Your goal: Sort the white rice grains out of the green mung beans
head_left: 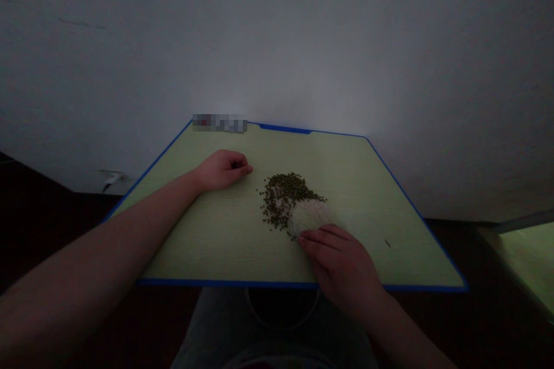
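A pile of small green beans (288, 187), which look like mung beans, lies mid-table. Pale grains (314, 209), like rice, spread along its right side and mix into it. My right hand (341, 259) is at the near right edge of the pile, its fingers closed on the rim of a clear round container (296, 226). That container is faint, and its full shape is hard to make out. Left of the beans, my left hand (223, 170) rests on the table with fingers curled in a loose fist, apart from the pile. Nothing shows in it.
The pale green tabletop (208, 242) has a blue edge and stands against a grey wall (303, 40). A blurred strip (220, 123) lies at the far left corner. A dark round bin or bowl (283, 307) sits below the near edge, between my legs. A socket with a plug (112, 179) is at left.
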`<state>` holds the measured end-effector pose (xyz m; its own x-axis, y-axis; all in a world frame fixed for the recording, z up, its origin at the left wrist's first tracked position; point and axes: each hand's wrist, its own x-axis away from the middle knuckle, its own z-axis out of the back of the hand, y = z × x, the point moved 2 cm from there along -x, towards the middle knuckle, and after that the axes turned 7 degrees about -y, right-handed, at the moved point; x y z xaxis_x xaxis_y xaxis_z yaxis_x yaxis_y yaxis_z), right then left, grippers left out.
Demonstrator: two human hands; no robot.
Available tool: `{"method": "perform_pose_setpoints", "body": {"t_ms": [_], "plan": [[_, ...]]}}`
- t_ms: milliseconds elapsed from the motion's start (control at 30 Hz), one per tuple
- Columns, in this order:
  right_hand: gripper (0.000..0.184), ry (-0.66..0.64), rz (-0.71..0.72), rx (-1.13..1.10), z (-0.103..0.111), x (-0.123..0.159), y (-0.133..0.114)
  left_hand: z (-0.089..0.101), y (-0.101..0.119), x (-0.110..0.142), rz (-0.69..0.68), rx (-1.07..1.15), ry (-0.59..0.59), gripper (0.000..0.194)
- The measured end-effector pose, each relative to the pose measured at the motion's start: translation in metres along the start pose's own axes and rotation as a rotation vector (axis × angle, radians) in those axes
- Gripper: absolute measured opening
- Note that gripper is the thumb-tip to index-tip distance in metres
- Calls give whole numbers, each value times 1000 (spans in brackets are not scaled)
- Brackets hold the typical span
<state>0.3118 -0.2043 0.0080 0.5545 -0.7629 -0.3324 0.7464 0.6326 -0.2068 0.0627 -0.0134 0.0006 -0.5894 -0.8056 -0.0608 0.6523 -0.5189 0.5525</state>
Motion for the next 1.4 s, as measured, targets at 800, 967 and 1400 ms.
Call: {"method": "perform_pose_setpoints", "body": {"t_ms": [800, 967, 1400], "plan": [[27, 31, -80, -46, 2, 0, 14, 0, 1, 2, 17, -10, -4, 34], [25, 53, -104, -172, 5, -3, 16, 0, 0, 2, -5, 1, 5, 35], [25, 52, -70, -87, 7, 14, 8, -1, -2, 0, 20, -1, 1, 35]]}}
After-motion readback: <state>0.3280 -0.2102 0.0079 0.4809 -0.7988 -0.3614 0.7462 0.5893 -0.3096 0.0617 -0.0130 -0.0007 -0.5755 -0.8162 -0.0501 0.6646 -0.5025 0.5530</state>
